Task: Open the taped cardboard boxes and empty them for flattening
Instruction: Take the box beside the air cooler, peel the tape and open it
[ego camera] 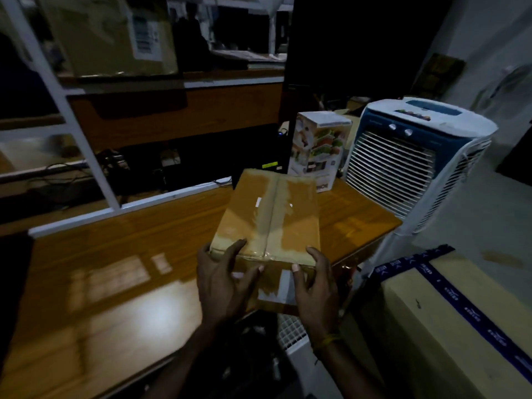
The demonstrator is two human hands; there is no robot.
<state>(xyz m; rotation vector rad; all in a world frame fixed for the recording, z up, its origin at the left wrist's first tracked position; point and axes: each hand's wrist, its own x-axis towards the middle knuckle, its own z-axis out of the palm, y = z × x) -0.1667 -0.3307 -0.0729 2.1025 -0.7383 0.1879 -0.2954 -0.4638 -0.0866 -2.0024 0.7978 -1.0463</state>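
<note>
A brown cardboard box [270, 217], sealed with clear tape along its centre seam, lies on the wooden table [115, 269] near the front right corner. Both hands are on its near end. My left hand [221, 280] grips the near left corner, fingers over the top edge and thumb on the front face. My right hand [313, 286] holds the near right corner the same way. The box's near end hangs slightly past the table edge. A larger cardboard box [460, 321] sealed with blue printed tape stands at the lower right.
A white and blue air cooler [414, 159] stands right of the table. A white printed product carton [316, 151] is upright at the table's far right corner. A white-framed glass partition [86, 156] runs along the table's back. Another cardboard box [115, 36] shows behind the glass.
</note>
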